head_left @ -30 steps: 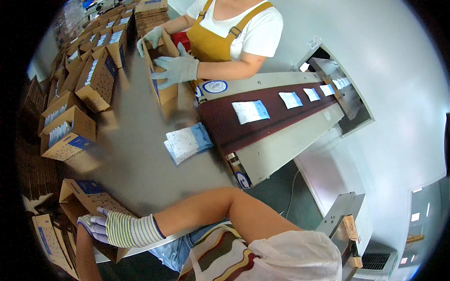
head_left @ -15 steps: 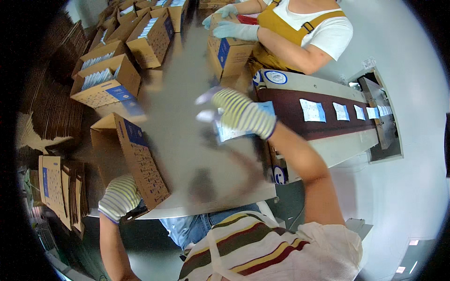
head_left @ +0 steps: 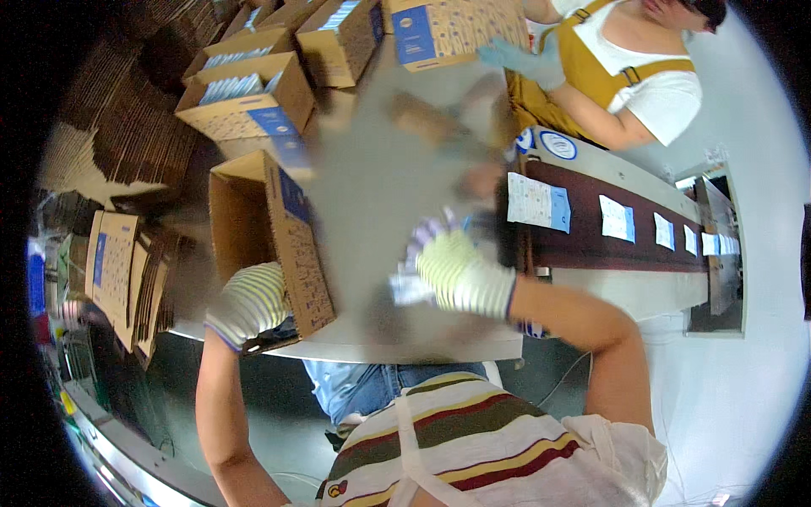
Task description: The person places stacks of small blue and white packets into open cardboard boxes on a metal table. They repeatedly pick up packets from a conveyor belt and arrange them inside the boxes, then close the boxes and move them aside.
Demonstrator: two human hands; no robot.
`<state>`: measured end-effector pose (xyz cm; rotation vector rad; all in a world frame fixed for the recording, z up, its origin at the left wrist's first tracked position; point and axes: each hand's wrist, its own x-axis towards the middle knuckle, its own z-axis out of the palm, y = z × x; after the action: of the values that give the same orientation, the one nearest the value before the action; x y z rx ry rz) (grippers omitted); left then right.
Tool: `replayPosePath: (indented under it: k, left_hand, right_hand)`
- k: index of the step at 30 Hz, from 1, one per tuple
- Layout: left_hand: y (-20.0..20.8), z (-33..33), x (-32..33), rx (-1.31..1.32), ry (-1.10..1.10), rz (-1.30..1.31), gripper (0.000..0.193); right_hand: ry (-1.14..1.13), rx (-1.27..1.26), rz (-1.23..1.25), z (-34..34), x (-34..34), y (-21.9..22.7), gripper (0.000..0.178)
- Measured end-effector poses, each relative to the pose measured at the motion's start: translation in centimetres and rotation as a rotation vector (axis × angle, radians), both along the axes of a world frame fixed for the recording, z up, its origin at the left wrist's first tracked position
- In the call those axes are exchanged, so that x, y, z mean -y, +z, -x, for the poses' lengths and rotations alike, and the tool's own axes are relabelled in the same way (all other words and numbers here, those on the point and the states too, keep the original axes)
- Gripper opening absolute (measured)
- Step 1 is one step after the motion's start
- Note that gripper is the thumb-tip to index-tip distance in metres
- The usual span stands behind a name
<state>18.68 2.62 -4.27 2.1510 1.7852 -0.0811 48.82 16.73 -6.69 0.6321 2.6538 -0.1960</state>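
On my feed now: two gloved hands, left hand [head_left: 251, 306] and right hand [head_left: 465, 269]; one belt [head_left: 612, 255], four spaced packets [head_left: 538, 203] on it, a far bunch too tight to count; one co-worker [head_left: 596, 72]; and I make it at least five boxes [head_left: 300, 241]!

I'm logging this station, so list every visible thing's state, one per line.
Near box, open, no contents visible
Left hand, gloved, at near box's edge, grip hidden
Right hand, gloved, at a blurred packet, grip unclear
Filled box, open, holding packets
Flat cartons, folded, bunched together
Belt packets, lying in a spaced line
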Motion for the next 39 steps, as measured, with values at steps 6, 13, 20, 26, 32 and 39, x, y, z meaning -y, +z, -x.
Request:
replayPosePath:
  k: [6, 13, 20, 26, 32, 39]
  left_hand:
    - [-0.8, 0.5, 0.0, 0.067, -0.042, -0.025, 0.028]
    - [-1.3, 0.2, 0.1, 0.167, -0.003, -0.093, 0.027]
    - [0.8, -2.0, -1.9, -0.034, -0.043, 0.138, 0.026]
    - [-1.2, -4.0, -1.7, -0.139, 0.041, 0.072, 0.026]
    - [0.3, -3.7, 1.8, 0.023, 0.058, -0.078, 0.025]
    - [10.8, -0.8, -7.5, 0.285, 0.300, -0.492, 0.021]
  right_hand:
    - [-0.308, -0.229, 0.334, -1.8, 3.3, -1.9, 0.062]
    - [-0.707, -1.109, 1.692, -1.6, 4.3, -7.0, 0.061]
    - [-0.447, -1.453, 1.221, 7.7, 1.3, 5.4, 0.068]
    - [-0.137, -1.142, 0.468, 19.0, 0.8, 2.7, 0.080]
    - [0.094, -0.716, 0.138, 19.1, 0.5, 1.8, 0.074]
    - [-0.009, -0.446, 0.081, 17.6, 0.7, 5.9, 0.069]
